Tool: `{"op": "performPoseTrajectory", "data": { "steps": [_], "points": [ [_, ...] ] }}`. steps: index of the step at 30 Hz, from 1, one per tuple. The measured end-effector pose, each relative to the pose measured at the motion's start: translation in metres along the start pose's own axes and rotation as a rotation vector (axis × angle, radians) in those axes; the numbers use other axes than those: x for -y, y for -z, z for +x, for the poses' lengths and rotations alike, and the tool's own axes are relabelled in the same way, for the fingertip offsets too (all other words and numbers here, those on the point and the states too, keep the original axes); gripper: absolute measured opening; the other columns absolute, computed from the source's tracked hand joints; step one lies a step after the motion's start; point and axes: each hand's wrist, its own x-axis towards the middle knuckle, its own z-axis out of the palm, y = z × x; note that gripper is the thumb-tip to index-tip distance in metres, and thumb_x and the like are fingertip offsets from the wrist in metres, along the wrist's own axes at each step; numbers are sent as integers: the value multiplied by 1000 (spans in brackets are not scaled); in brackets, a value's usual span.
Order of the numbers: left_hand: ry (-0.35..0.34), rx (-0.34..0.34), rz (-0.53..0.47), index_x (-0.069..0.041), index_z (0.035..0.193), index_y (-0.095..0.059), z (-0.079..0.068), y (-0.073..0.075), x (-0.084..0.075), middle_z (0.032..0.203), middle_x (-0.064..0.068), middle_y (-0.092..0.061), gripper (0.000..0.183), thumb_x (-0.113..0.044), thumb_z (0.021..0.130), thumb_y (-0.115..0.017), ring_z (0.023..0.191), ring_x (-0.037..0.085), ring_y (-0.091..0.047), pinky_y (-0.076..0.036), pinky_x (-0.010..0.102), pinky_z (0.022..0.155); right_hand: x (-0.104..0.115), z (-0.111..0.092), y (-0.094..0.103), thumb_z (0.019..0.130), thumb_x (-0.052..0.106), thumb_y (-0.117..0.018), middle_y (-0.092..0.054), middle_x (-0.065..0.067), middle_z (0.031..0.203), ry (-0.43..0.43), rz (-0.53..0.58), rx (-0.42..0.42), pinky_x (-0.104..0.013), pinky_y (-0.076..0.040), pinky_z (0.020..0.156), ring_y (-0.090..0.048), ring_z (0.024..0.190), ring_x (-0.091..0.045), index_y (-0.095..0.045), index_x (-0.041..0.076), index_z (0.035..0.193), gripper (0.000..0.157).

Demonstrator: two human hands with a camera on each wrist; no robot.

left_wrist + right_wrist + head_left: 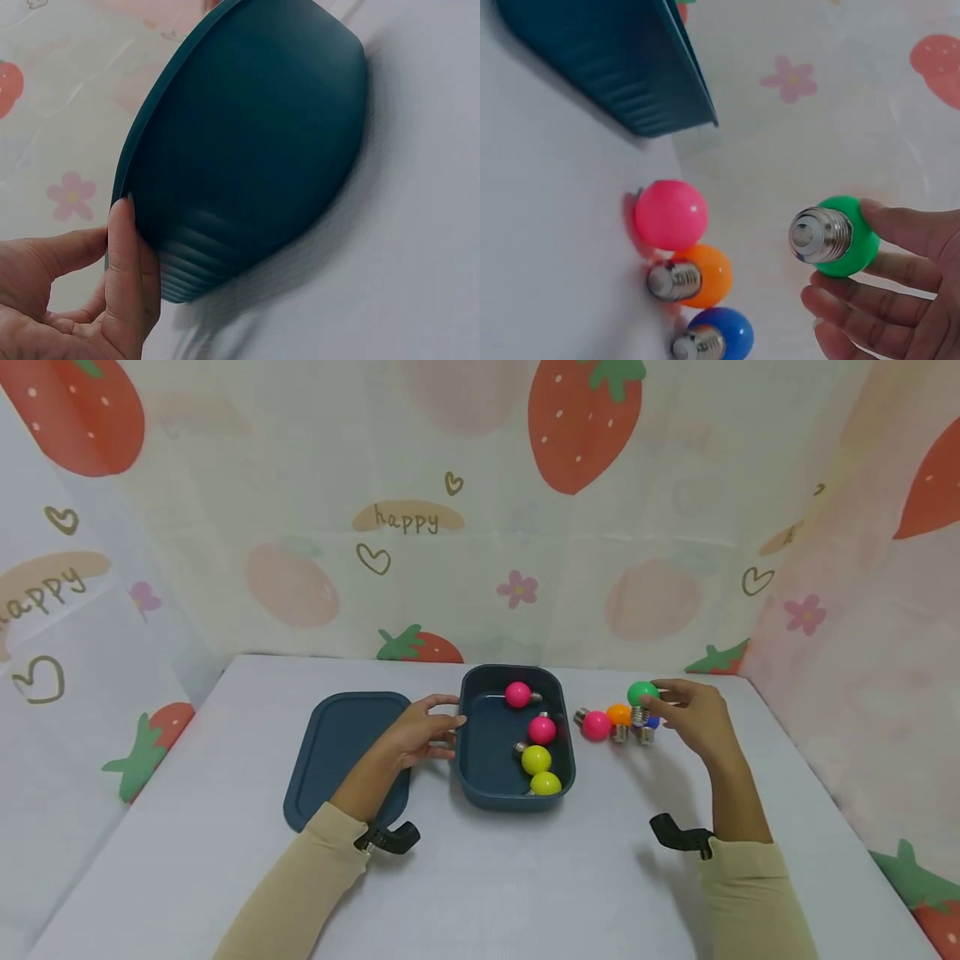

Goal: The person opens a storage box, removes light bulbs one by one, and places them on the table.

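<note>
Right hand (696, 717): you are pinching the green bulb (642, 694) between thumb and fingertips, with the fingers parting only about as wide as its globe.
Green bulb: it is hanging just left of your right palm, raised off the worktop (487, 877), its metal base pointing down.
Left hand (420, 732): you are gripping the rim of the box (482, 747), the thumb sitting at the edge and fingers pressing on the outer wall, so the grasp is nearly closed.
Box: it is standing upright and uncovered, just right of your left hand and well left of your right.
Bulbs inside: two pink bulbs (542, 729) and two yellow bulbs (536, 759) are lying right of your left hand, mostly along the box's far side from it.
Bulbs outside: a pink bulb (597, 726), an orange bulb (618, 715) and a blue bulb (733, 334) are lying close together, left of and below your right hand.
Lid (337, 752): it is lying flat beneath and left of your left hand.
Progress: you are seemingly about halfway through loading; four are resting inside, while the held one and three outside are remaining.
</note>
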Motion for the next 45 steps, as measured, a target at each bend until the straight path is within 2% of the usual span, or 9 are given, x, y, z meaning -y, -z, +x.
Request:
{"op": "performPoseTrajectory", "data": {
  "steps": [6, 13, 19, 24, 28, 34, 45],
  "points": [
    [3, -4, -1, -13, 148, -45, -1, 0, -1, 86, 7, -64, 55, -15, 99, -68, 73, 14, -64, -60, 29, 59, -16, 1, 5, 97, 40, -69, -69, -26, 120, -28, 4, -24, -21, -58, 70, -71, 99, -39, -62, 0, 136, 57],
    [3, 2, 4, -12, 150, -43, -1, 0, -2, 87, 7, -65, 56, -14, 99, -67, 74, 15, -65, -60, 30, 60, -33, 1, 11, 97, 41, -68, -69, -27, 117, -80, -23, -52, -29, -58, 69, -71, 95, -41, -60, -3, 136, 59],
    [-6, 5, 8, -12, 149, -44, 0, 0, -1, 88, 7, -66, 56, -15, 98, -68, 74, 15, -66, -60, 30, 61, -48, 1, 11, 98, 40, -68, -70, -27, 112, -139, -34, -66, -22, -54, 63, -72, 95, -39, -60, -5, 135, 59],
    [-10, 6, 8, -11, 149, -44, 1, 1, 0, 86, 6, -66, 56, -15, 98, -68, 74, 15, -66, -60, 30, 61, -61, 2, 6, 98, 41, -67, -70, -28, 114, -199, -65, -75, -26, -49, 64, -72, 94, -37, -59, -7, 135, 61],
    [-10, 10, 5, -11, 149, -43, 1, 1, 1, 85, 5, -66, 57, -15, 99, -68, 74, 14, -66, -60, 30, 61, -69, 3, 3, 98, 37, -67, -70, -28, 111, -213, -101, -84, -29, -46, 66, -71, 93, -37, -60, -8, 133, 57],
    [-16, 17, -5, -11, 150, -43, 3, 2, 1, 85, 5, -65, 56, -15, 99, -67, 73, 14, -65, -60, 29, 60, -74, 6, -1, 98, 35, -67, -73, -25, 106, -234, -113, -77, -28, -45, 66, -67, 94, -34, -61, -7, 132, 55],
    [-9, 13, -6, -11, 150, -43, 2, 3, 2, 84, 4, -64, 57, -15, 99, -68, 74, 14, -65, -60, 29, 59, -77, 6, -6, 99, 40, -65, -70, -28, 112, -284, -120, -39, -29, -46, 64, -64, 89, -30, -58, -7, 136, 60]
  ]
}}
